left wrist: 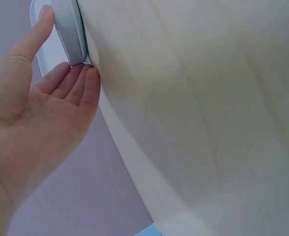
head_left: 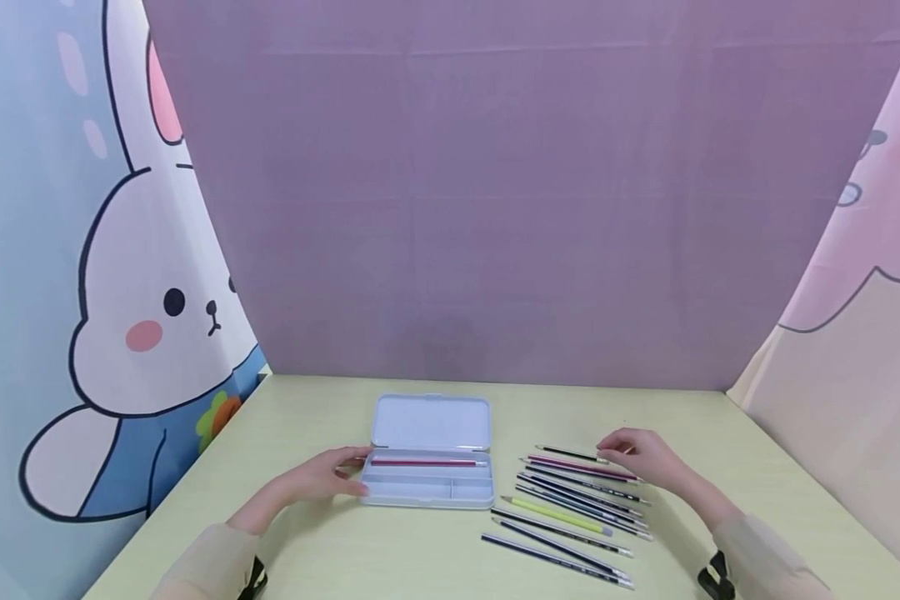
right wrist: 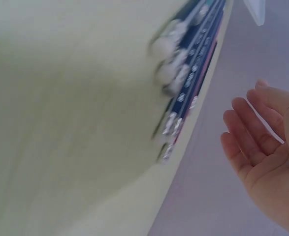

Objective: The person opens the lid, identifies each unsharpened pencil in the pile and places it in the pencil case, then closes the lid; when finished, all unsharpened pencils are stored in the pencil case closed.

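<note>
Touching the pencil case (head_left: 431, 421) near the tabletop's (head_left: 330, 554) far edge with relaxed fingers of the left hand (head_left: 322, 477); reaching beside the black pencil (head_left: 566, 452), nearer the right edge, with released fingers of the right hand (head_left: 645, 457).

Smooth plastic case (head_left: 407, 488); matt cloth backdrop (head_left: 510, 192); wood-grained tabletop (head_left: 390, 550).

My left hand (head_left: 322, 475) touches the left side of a pale blue case (head_left: 405, 486), its lid tipped back toward the table's (head_left: 345, 567) far edge; one dark pink pencil (head_left: 423, 463) lies in its rear compartment. Between it and the table's right edge, navy pencils (head_left: 558, 562), a yellow-green one (head_left: 558, 515) and others slant, roughly parallel, near my right hand (head_left: 641, 454).
</note>
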A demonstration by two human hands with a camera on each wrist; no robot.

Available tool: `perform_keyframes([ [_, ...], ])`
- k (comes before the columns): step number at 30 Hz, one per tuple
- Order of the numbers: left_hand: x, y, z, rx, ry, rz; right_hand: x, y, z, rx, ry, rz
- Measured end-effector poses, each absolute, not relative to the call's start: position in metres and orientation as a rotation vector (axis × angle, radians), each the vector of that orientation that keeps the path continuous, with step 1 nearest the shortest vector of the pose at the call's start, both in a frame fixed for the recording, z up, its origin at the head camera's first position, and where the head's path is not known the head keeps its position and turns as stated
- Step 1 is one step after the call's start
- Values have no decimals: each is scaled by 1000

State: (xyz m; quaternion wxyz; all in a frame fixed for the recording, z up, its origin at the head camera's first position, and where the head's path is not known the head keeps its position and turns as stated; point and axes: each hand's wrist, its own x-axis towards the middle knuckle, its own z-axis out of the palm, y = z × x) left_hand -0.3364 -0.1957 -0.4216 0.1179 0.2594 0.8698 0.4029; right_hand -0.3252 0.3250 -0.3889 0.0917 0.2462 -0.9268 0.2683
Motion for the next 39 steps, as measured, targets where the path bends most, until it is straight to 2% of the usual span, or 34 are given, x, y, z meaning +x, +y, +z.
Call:
perform_keyframes([
  [13, -338, -191, -424, 695, 2565, 1156, -325, 347, -408, 737, -2770, 715],
  [39, -337, -195, -421, 705, 2553, 1169, -335, 347, -423, 744, -2816, 540],
])
